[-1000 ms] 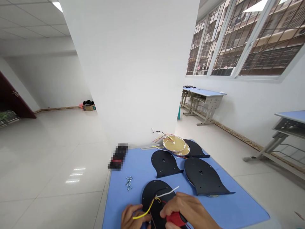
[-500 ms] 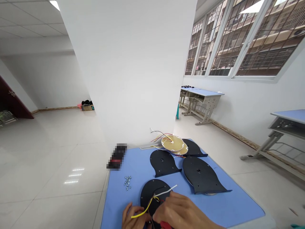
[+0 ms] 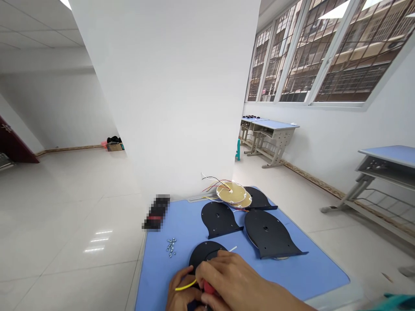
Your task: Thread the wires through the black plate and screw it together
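Observation:
My left hand [image 3: 183,290] is curled at the near edge of a black fin-shaped plate [image 3: 207,254], with a yellow wire [image 3: 185,286] running out through its fingers. My right hand [image 3: 233,280] lies over the plate and grips a red-handled tool [image 3: 209,287], mostly hidden by my fingers. A white wire tip [image 3: 233,249] shows beyond that hand. Farther off lie two more black plates [image 3: 218,219] [image 3: 267,234]. Beyond them are stacked tan discs [image 3: 231,193] with coloured wires.
A blue mat [image 3: 292,276] lies under these parts, with small metal nuts [image 3: 170,247] at its left side. A pixelated black object [image 3: 156,212] is at its far corner. A white pillar [image 3: 162,86] stands beyond, and desks [image 3: 272,129] line the right wall. A teal sleeve [image 3: 391,301] edges in at lower right.
My hands have drawn closer together, and my right hand now hides most of the red handle and wires. The whole view has shifted slightly left.

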Available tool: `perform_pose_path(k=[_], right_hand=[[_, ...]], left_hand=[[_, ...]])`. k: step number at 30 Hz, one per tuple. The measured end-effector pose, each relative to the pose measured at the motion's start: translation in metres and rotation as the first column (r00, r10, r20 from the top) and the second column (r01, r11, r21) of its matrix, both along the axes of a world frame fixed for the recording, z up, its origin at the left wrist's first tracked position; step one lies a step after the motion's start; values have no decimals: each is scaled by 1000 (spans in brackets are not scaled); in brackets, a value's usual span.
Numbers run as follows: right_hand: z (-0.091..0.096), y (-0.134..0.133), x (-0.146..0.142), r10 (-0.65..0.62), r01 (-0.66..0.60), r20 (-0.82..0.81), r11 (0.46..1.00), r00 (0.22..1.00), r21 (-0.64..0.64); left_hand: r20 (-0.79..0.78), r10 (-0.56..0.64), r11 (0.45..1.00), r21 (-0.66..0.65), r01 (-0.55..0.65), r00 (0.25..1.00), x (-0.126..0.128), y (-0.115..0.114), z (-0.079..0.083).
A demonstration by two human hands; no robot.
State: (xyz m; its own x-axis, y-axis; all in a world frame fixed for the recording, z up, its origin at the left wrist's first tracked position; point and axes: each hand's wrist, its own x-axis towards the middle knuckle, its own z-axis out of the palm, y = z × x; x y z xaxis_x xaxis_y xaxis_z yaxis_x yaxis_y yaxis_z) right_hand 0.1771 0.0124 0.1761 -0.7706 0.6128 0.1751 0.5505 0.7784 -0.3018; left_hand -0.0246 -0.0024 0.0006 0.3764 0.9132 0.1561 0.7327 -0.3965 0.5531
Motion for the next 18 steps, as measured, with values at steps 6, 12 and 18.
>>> perform_pose_path(k=[6,12,18], right_hand=[[0,1,0,0,0,17,1000,1000,2],[2,1,-1,-29,30,16,999,999,-20],[-10,8,-8,-87,85,90,996,992,24]], left_hand=[[14,-42,999,-17,42,999,-2,3,-1],[28,-84,995,51,83,996,-2,2,2],[42,-103,993,68,100,994,-9,4,-2]])
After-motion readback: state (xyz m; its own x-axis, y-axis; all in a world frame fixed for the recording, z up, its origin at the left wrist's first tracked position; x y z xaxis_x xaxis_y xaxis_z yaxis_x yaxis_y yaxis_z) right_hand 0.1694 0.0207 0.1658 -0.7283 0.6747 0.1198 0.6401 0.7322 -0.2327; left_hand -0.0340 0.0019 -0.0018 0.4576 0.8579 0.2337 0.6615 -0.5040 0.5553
